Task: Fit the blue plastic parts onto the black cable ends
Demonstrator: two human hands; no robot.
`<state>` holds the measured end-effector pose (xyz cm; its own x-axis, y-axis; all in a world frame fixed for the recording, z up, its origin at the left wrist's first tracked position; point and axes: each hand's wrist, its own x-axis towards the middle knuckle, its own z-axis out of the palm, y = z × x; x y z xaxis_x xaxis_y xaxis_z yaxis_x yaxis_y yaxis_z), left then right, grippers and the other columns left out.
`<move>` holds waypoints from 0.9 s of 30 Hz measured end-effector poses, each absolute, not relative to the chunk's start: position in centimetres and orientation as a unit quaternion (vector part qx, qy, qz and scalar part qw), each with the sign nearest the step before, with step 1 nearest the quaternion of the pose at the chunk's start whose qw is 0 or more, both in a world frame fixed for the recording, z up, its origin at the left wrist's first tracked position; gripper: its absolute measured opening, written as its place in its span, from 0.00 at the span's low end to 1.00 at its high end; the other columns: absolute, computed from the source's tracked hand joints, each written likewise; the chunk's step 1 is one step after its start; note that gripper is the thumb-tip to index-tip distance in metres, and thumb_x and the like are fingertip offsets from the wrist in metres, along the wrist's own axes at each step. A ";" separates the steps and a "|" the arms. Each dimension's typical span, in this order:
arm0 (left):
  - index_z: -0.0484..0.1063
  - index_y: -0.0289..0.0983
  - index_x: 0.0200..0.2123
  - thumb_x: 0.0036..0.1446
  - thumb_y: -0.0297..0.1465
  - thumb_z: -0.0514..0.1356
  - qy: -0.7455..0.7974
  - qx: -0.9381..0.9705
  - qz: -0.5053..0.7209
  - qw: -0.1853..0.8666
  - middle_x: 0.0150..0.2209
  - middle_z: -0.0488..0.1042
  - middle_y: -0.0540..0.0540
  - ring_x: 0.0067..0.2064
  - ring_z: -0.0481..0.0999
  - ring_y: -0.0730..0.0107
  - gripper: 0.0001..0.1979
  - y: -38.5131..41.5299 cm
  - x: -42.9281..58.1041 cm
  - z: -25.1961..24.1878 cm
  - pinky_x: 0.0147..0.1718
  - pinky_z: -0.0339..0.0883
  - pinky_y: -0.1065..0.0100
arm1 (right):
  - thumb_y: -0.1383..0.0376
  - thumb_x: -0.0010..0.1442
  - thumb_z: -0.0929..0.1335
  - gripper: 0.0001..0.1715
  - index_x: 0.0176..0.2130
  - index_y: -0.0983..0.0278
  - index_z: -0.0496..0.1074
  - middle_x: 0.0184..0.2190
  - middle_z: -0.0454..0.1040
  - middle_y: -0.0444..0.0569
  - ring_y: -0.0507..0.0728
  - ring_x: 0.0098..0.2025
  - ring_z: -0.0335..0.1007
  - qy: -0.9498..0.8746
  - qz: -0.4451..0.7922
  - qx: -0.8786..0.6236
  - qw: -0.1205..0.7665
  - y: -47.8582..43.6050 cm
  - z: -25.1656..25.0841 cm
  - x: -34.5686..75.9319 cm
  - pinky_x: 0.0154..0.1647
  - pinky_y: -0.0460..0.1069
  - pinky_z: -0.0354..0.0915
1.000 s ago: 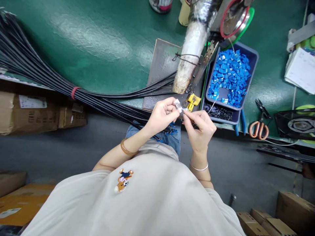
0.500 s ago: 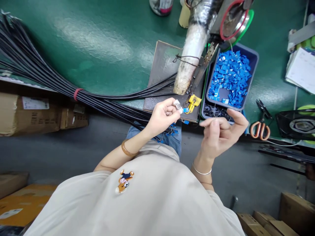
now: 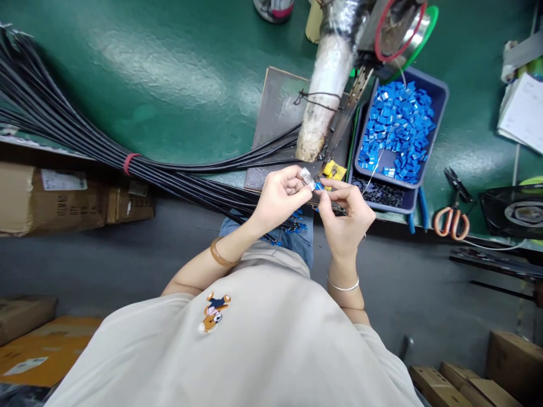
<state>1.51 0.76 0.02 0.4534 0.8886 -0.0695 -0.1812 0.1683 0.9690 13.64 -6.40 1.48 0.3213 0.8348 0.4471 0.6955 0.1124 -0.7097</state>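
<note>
White wrapping covers fingertips of my left hand [image 3: 282,196], which is closed in a pinch on a small blue connector [image 3: 318,185]. My right hand [image 3: 347,215] meets it from the right, with thumb and index finger closed at the connector's other end. A thin silvery wire [image 3: 375,169], like solder, hangs from the reel [image 3: 413,48] and runs in among my right fingers. Just beyond the fingertips lies a yellow piece [image 3: 335,170], below the tip of a whitish pipe [image 3: 314,127]. Whether a cable joins the held connector is hidden by my fingers.
A grey bin [image 3: 441,107] of blue connectors stands over another bin [image 3: 392,207] with small black parts. Orange-handled scissors [image 3: 452,222] and blue-handled pliers [image 3: 423,209] lie at the right. Black cables [image 3: 182,178], bundled by a red band [image 3: 130,163], stretch leftward. A dark board [image 3: 275,107] lies underneath the pipe.
My right hand has moved left, away from the bins, and its fingertips have come to the blue connector. The thin wire has moved with it. My left hand stays nearly in place.
</note>
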 end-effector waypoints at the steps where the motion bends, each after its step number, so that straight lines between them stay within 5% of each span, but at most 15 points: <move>1: 0.65 0.36 0.27 0.50 0.23 0.61 0.346 0.511 0.394 0.681 0.18 0.61 0.57 0.19 0.60 0.84 0.06 0.8 1.5 0.0 0.19 0.51 0.77 | 0.69 0.60 0.68 0.06 0.31 0.60 0.68 0.40 0.80 0.45 0.52 0.37 0.79 -0.581 0.072 -0.661 0.470 -6.4 1.5 13.7 0.35 0.47 0.75; 27: 0.66 0.35 0.26 0.51 0.23 0.60 0.345 0.507 0.429 0.663 0.18 0.60 0.57 0.20 0.58 0.84 0.06 0.8 1.8 1.2 0.20 0.52 0.77 | 0.71 0.59 0.69 0.07 0.30 0.60 0.68 0.39 0.81 0.44 0.53 0.42 0.79 -0.629 -0.003 -0.632 0.453 -5.8 2.7 13.7 0.41 0.48 0.74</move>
